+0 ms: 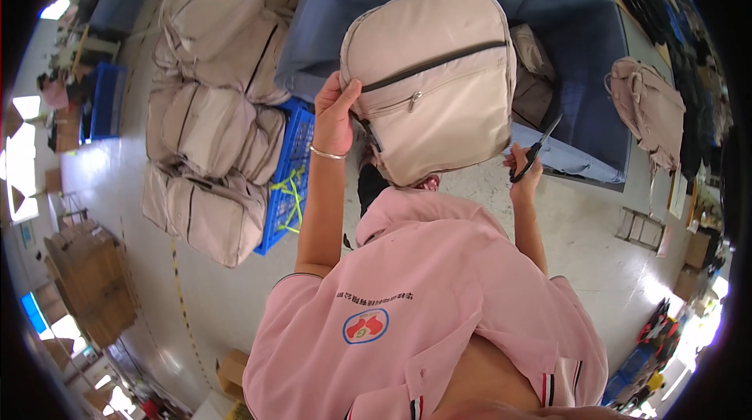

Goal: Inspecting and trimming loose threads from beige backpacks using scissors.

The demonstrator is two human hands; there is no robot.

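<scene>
A beige backpack (pixel 435 91) is held up in front of me, with a dark zip band across it and a smaller zipped pocket with a metal puller below. My left hand (pixel 337 118) grips its left edge, thumb on the front. At its lower right edge, my right hand (pixel 525 165) holds black-handled scissors (pixel 536 153), their blades pointing up and away to the right. Whether the right fingers also touch the bag is hard to see.
Beige bags are piled on the left in a blue plastic crate (pixel 286 177) with a yellow-green tie. Ahead, a large blue cloth-lined bin (pixel 583 67) has more bags inside. Another backpack (pixel 648 110) is at the right. Cardboard boxes (pixel 94 279) stand at far left.
</scene>
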